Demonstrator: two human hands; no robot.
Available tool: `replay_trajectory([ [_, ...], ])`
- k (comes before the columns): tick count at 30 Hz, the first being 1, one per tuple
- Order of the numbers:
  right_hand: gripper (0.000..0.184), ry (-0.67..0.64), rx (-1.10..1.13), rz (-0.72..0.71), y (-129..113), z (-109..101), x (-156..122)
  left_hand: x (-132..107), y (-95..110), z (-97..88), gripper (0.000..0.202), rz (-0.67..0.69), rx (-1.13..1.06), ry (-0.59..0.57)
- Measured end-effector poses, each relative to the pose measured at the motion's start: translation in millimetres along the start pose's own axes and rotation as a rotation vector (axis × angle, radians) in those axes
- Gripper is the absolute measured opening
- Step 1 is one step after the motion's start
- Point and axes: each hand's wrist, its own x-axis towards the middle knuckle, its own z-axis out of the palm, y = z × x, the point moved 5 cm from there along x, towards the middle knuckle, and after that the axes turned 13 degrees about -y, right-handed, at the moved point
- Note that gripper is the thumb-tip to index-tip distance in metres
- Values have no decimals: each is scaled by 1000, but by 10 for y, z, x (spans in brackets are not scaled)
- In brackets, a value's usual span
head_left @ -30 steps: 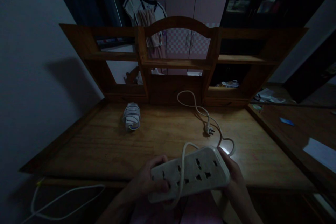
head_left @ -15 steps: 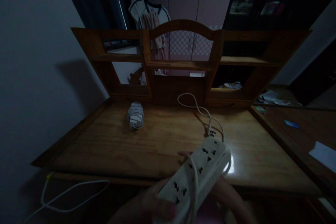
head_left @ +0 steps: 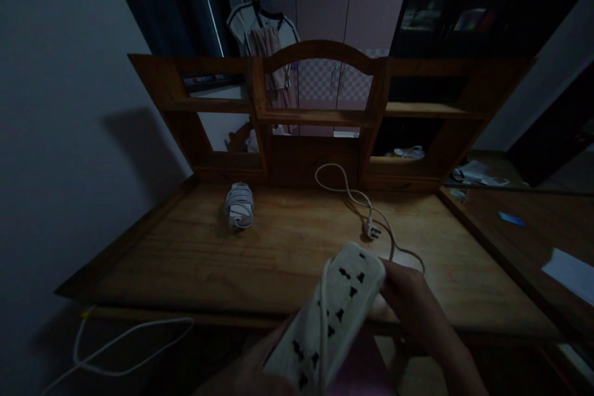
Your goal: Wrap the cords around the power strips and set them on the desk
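A white power strip (head_left: 346, 309) with several sockets is held tilted over the desk's front edge. My left hand (head_left: 260, 362) is closed around its lower end, partly in shadow. One length of the white cord (head_left: 323, 303) lies lengthwise over the sockets. At the strip's far right corner, my right hand (head_left: 411, 284) is closed where the cord runs in; its fingertips are hidden behind the strip. From there the cord loops back over the desk, and its plug (head_left: 372, 231) lies just beyond the strip, prongs to the right.
A bundled white cord with a white block (head_left: 240, 205) sits on the desk (head_left: 288, 229) at left. Wooden shelving (head_left: 320, 116) rises along the back. Another white cable (head_left: 134, 328) loops at lower left. To the right, a lower surface holds paper (head_left: 570, 275) and a blue card (head_left: 512, 219).
My right hand has come out from beneath the strip to its right side. The strip has shifted left and down slightly, and the cord now bows out farther right.
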Motion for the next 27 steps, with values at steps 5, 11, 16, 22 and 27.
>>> replay_trajectory([
  [5, 22, 65, -167, -44, 7, -19, -103, -35, 58, -174, 33, 142, -140, 216],
  [11, 8, 30, -208, -198, -140, 70, -102, -37, -7, -404, 79, 81, 85, 569],
  [16, 9, 18, -242, -228, -258, 95, -65, -29, -99, -499, 116, 55, 205, 604],
  [22, 8, 31, -233, -256, -325, 82, -31, -22, -97, -526, 112, 72, 304, 553],
  [27, 5, 18, -178, -243, -290, 20, -52, -19, -164, -560, 124, 76, 130, 370],
])
